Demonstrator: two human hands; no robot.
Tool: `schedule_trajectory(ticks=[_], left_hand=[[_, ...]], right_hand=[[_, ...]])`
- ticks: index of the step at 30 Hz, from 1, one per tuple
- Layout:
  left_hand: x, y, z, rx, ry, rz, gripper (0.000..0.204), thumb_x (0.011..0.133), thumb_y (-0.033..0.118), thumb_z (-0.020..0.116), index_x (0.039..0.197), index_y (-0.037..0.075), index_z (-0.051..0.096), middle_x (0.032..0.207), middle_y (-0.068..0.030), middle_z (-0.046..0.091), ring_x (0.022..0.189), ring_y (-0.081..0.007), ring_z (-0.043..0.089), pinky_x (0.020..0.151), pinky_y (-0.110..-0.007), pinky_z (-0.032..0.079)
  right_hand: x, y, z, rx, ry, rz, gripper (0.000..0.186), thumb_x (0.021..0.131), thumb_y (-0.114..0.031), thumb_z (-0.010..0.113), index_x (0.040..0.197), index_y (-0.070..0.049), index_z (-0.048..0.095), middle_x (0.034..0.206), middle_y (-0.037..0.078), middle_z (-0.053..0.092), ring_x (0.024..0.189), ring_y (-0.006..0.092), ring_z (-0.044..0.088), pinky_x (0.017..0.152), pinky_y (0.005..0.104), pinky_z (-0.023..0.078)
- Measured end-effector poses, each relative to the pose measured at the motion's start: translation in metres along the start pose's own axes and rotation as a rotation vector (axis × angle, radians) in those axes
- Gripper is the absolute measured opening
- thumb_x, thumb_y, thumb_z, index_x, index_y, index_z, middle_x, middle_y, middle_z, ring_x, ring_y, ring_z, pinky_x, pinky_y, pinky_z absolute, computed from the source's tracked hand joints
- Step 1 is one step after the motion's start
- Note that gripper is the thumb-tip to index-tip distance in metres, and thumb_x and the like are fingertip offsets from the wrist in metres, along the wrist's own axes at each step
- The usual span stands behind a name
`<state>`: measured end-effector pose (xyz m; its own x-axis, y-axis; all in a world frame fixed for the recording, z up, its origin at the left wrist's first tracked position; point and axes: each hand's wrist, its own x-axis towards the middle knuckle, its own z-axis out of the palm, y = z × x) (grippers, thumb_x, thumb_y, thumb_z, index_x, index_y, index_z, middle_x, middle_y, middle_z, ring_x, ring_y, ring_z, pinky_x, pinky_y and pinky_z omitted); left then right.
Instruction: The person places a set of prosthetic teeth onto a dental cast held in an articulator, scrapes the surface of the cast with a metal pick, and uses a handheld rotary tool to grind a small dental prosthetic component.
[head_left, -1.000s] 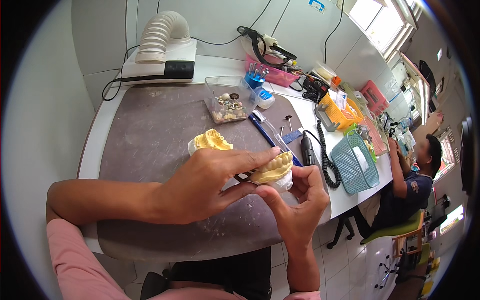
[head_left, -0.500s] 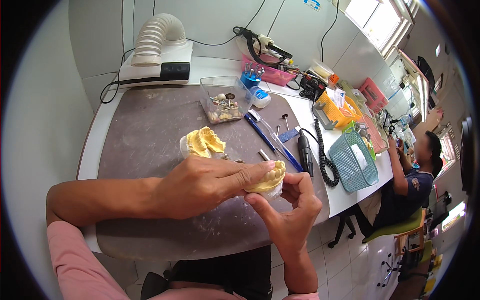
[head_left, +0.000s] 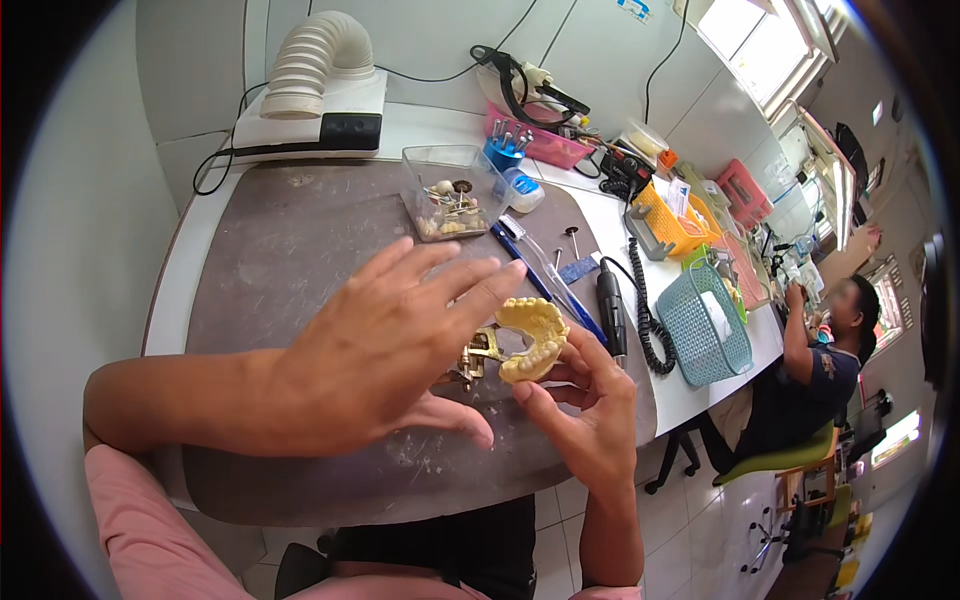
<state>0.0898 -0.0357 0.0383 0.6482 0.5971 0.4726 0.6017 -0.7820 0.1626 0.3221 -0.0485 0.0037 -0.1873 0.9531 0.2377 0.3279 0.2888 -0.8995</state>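
A yellow plaster dental cast (head_left: 541,358) is held at its right side between the thumb and fingers of my right hand (head_left: 592,420). Its horseshoe row of teeth shows, tilted toward me. A brass hinged articulator (head_left: 481,348) sits at the cast's left side, partly covered by my other hand. My left hand (head_left: 385,345) hovers over the mat just left of the cast, back up, fingers stretched and thumb apart, holding nothing. Whatever lies behind the left hand is hidden, and the second half of the cast is not visible.
Beyond my hands stand a clear box (head_left: 455,200) of small polishing bits and a blue bur holder (head_left: 504,152). A toothbrush (head_left: 535,255), a black handpiece (head_left: 611,305) and a teal basket (head_left: 705,325) lie rightward. A white duct unit (head_left: 310,125) is behind; a person (head_left: 800,385) sits far right.
My left hand has let go of the cast and opened out, lifting up and left. The cast has turned in my right hand, showing its arch, and the brass articulator has come into sight.
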Motion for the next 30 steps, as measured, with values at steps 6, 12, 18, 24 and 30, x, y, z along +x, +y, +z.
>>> schedule_trajectory(ticks=[6,12,18,24,30], left_hand=[[0.001,-0.023,-0.018,-0.565,-0.083,-0.245,0.085,0.091,0.055,0.061,0.148,-0.002,0.035,0.141,-0.0292,0.048,0.134,-0.0404,0.045,0.113,-0.045,0.034],[0.014,-0.064,0.022,-1.122,0.002,-0.318,0.057,0.102,0.033,0.056,0.148,0.003,0.04,0.136,-0.0217,0.056,0.124,-0.0254,0.055,0.103,-0.039,0.046],[0.014,-0.062,0.021,-1.1,-0.009,-0.388,0.033,0.099,0.021,0.062,0.119,-0.004,0.067,0.099,-0.009,0.071,0.086,-0.0111,0.067,0.079,-0.027,0.055],[0.013,-0.061,0.02,-1.073,-0.043,-0.452,0.036,0.097,0.026,0.066,0.123,0.001,0.067,0.103,-0.0092,0.071,0.093,-0.0119,0.066,0.079,-0.028,0.057],[0.014,-0.059,0.016,-1.265,-0.065,-0.56,0.042,0.103,0.037,0.054,0.124,0.003,0.067,0.102,-0.0073,0.07,0.09,-0.0103,0.065,0.075,-0.026,0.058]], right_hand=[[0.016,0.002,-0.005,0.171,-0.148,0.086,0.065,0.083,0.003,0.067,0.144,-0.001,0.045,0.123,0.013,0.063,0.095,0.0134,0.068,0.083,0.0252,0.056],[0.036,-0.006,0.0,0.277,-0.246,0.125,0.068,0.084,0.007,0.065,0.147,-0.002,0.042,0.124,0.012,0.061,0.101,0.0127,0.065,0.087,0.0257,0.055],[0.049,-0.013,-0.002,0.319,-0.327,0.132,0.068,0.084,0.008,0.068,0.146,0.0,0.043,0.123,0.012,0.063,0.105,0.0142,0.064,0.09,0.0276,0.054],[0.048,-0.001,0.002,0.356,-0.285,0.177,0.059,0.088,0.007,0.062,0.144,0.002,0.045,0.127,0.016,0.062,0.109,0.0179,0.065,0.091,0.0301,0.056],[0.048,0.005,0.0,0.482,-0.298,0.126,0.055,0.092,-0.006,0.063,0.142,0.006,0.045,0.128,0.02,0.06,0.109,0.0213,0.065,0.091,0.0328,0.057]])
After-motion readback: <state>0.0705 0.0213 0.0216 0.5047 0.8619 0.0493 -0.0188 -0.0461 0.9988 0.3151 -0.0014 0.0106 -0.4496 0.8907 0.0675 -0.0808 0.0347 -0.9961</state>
